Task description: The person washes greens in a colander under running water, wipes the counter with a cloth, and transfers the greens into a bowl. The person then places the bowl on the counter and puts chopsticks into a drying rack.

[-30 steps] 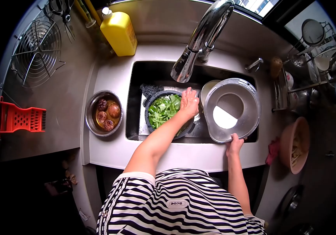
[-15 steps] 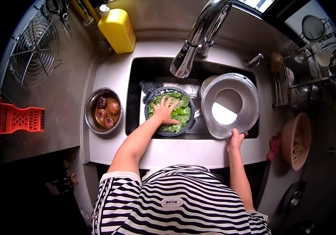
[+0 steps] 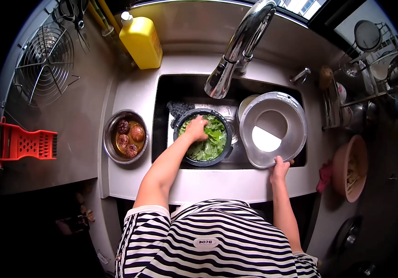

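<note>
Leafy greens (image 3: 214, 144) sit in water in a dark round basin (image 3: 230, 150) in the sink. My left hand (image 3: 197, 129) is down among them at the basin's far side, its fingers curled round some leaves; the fingertips are partly hidden. To the right, a drainer bowl (image 3: 296, 134) with a mesh bottom is tilted over the sink. My right hand (image 3: 279, 169) grips its near rim, thumb on top.
A chrome faucet (image 3: 229, 65) reaches over the sink (image 3: 161, 90). On the left counter stand a steel bowl (image 3: 107, 147) of round brownish-red items in liquid, and a yellow bottle (image 3: 142, 42). A pink basin (image 3: 357, 153) and dish rack (image 3: 363, 99) are at right.
My left hand has gone from lying spread on the greens to curling round leaves, slightly farther back. My right hand still holds the drainer bowl. The whole view has shifted slightly.
</note>
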